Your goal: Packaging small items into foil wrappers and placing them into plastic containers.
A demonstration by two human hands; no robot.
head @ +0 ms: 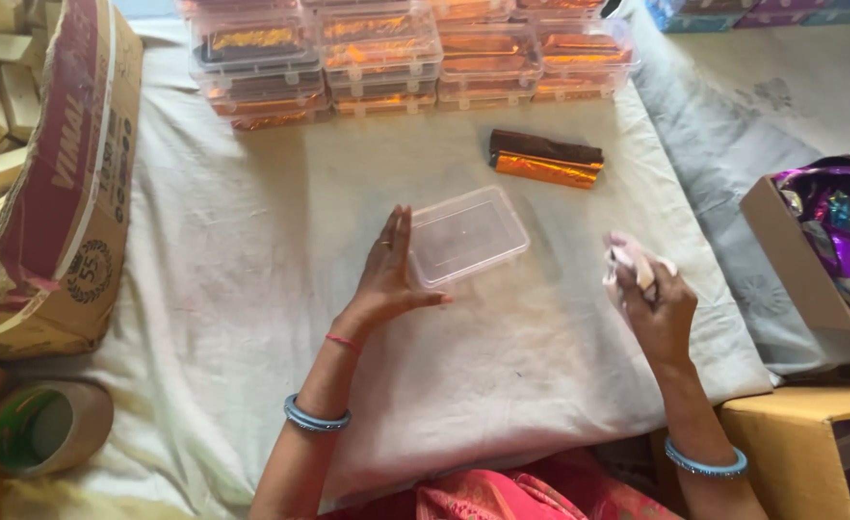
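The left hand (386, 274) lay open and flat against the empty clear plastic box (466, 236) on the white cloth (251, 289). The right hand (648, 289) was closed on a small pale rag (627, 258). Many filled boxes (386, 48) were stacked behind. This one looked unfilled.

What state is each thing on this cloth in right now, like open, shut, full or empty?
Clear plastic box: empty, no lid on, steadied by left hand.
Right hand: closed around a pale crumpled cloth.
Stacked plastic boxes: lids shut, filled with orange-gold contents.
Brown and gold bar: wrapped, lying flat.
Cardboard carton: open, tipped sideways, holding pale blocks.
Tape roll: lying flat.
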